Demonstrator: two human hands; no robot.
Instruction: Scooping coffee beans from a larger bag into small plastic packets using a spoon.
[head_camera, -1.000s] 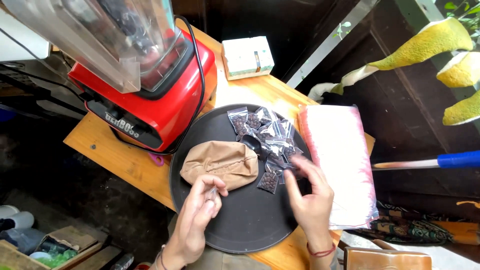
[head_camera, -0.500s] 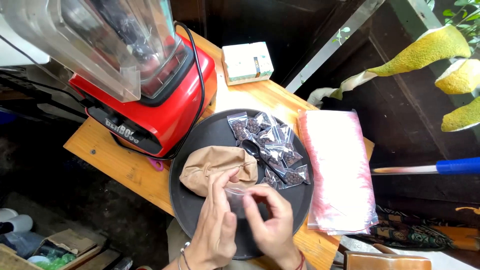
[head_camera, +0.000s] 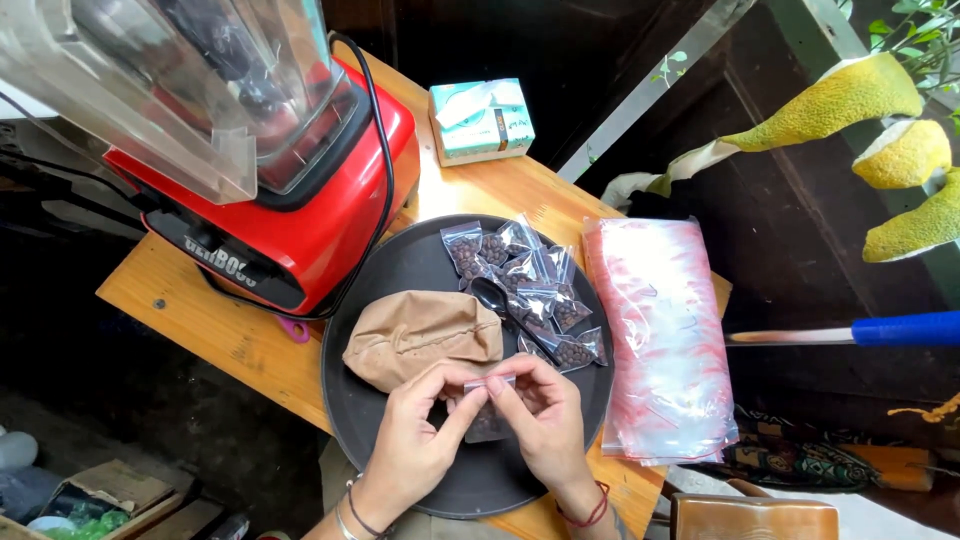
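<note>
My left hand (head_camera: 415, 440) and my right hand (head_camera: 545, 420) meet over the front of a round black tray (head_camera: 400, 270). Together they pinch the top of one small clear zip bag (head_camera: 487, 418), which looks flat. Just behind my hands lies a crumpled brown paper bag (head_camera: 420, 335). To its right, on the tray, is a pile of small clear bags filled with dark beans (head_camera: 525, 285), with a dark spoon (head_camera: 492, 295) among them.
A red blender (head_camera: 270, 190) with a clear jar stands at the tray's back left. A stack of clear zip bags (head_camera: 655, 335) lies right of the tray. A small tissue box (head_camera: 482, 120) sits at the wooden table's (head_camera: 220, 330) far edge. A blue-handled tool (head_camera: 850, 330) pokes in from the right.
My right hand came from the bag pile toward the middle of the tray. Both hands have joined in front of the paper bag and now hold one small bag between them.
</note>
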